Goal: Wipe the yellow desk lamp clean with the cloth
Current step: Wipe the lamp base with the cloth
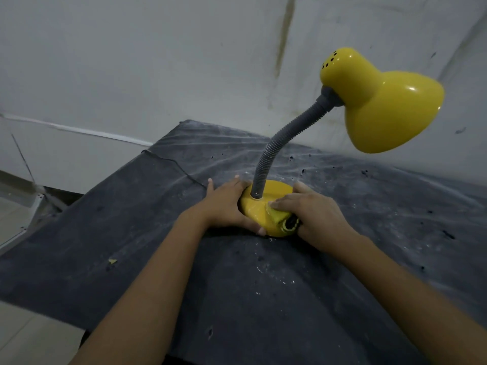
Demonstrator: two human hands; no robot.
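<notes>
Two bare forearms reach in from the near edge over the dark grey, scuffed desk (263,299), whose surface is flecked with pale dust and a small yellow scrap (112,261) near its left side. The left hand (224,206) lies against the left side of the round yellow lamp base (259,216), its fingers (238,181) spread around the rim and the thumb curled along the base's near edge, so it grips the base. The right hand (313,214) presses a folded yellow cloth with a dark patch (283,219) onto the near right part of the base; its fingers (283,204) lie flat on top of the cloth, holding it against the lamp rather than bunching it.

The yellow desk lamp (382,101) stands near the middle of the desk, between the two hands. From the centre of the base a grey ribbed flexible neck (279,146) rises and bends to the right, carrying the glossy yellow bell-shaped shade (390,109), which hangs high on the right and opens toward the lower right. Small vent holes dot its top.

A thin black cord (171,163) runs from behind the left hand across the desk toward its far left corner. Beyond stands a stained white wall (158,61).
</notes>
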